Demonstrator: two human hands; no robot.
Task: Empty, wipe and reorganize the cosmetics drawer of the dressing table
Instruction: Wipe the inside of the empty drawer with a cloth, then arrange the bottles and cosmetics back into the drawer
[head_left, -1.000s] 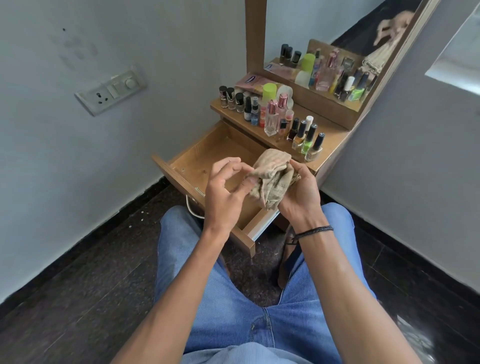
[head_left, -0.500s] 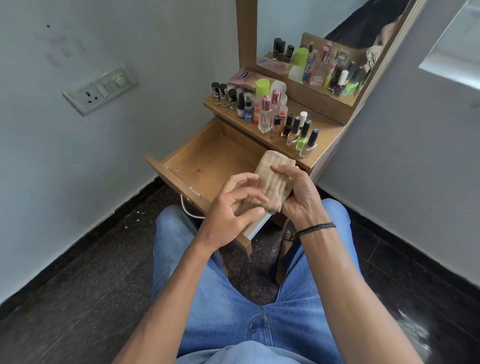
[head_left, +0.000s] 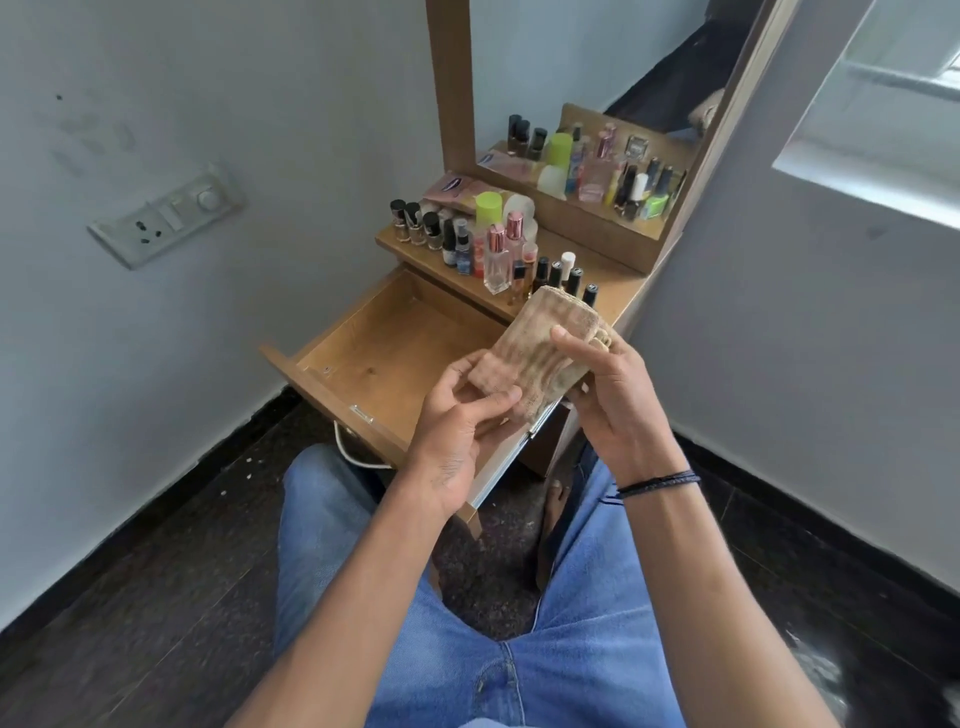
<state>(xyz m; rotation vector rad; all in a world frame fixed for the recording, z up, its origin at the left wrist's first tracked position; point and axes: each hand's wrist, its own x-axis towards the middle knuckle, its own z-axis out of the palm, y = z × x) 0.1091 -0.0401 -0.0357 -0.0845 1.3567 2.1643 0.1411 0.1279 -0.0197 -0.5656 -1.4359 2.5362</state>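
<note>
Two hands meet on the cloth in front of you. Your left hand (head_left: 467, 410) pinches the lower corner of the folded beige cloth (head_left: 540, 348) between the thumb and curled fingers. Your right hand (head_left: 608, 395) grips the other side, with the thumb laid across the top of the fabric and the fingers wrapped underneath. You hold the cloth up in the air, over the right-hand part of the pulled-out drawer (head_left: 395, 343). The drawer's wooden bottom shows plainly to the left of your hands; the part behind them is hidden.

Above the drawer, the cosmetics stand on the desk (head_left: 618, 280) in close rows. At the left end are dark-capped nail polish bottles (head_left: 415, 228). In the middle stand clear perfume bottles (head_left: 498, 260) with pink metallic caps, and a lime-green cap (head_left: 488, 208) rises behind them. A pink tube (head_left: 452, 187) lies flat at the back. A white-capped bottle (head_left: 567, 260) and several black-capped ones stand just behind the top of the cloth. The mirror (head_left: 597, 78) at the back of the desk reflects these rows.

You sit facing the drawer in blue jeans (head_left: 571, 665), with a dark band (head_left: 657, 483) round your right wrist. A switch plate (head_left: 166, 218) is on the wall to the left, and the floor (head_left: 130, 597) is dark and speckled.
</note>
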